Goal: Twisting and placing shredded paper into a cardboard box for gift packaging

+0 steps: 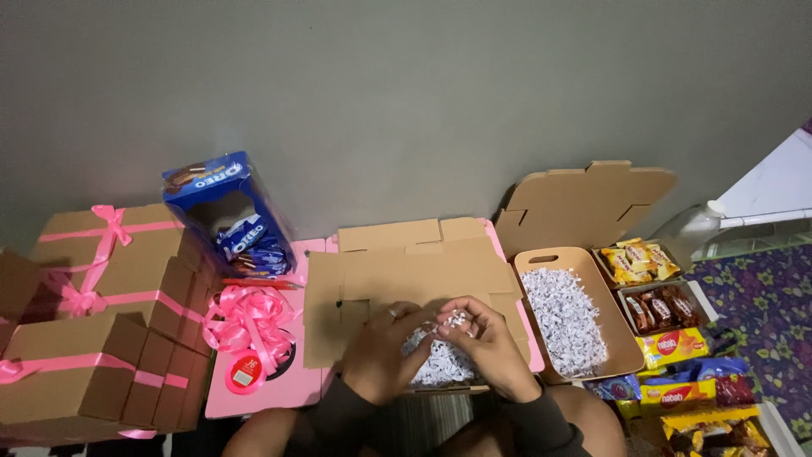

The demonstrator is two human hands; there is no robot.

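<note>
White shredded paper (440,360), pinched in a small tuft between left hand (381,351) and right hand (491,343), both closed narrowly on strands above near open cardboard box (406,283) holding a heap of it. Seemed feather-light, soft, springy and loose, likely shedding if squeezed hard; best gathered in cupped clumps from underneath. Further right, lay more in brown tray (617,338).

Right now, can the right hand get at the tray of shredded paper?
Probably yes. The right hand is busy with shredded paper in the open box, but the tray sits right beside it, open-topped, with nothing between.
</note>
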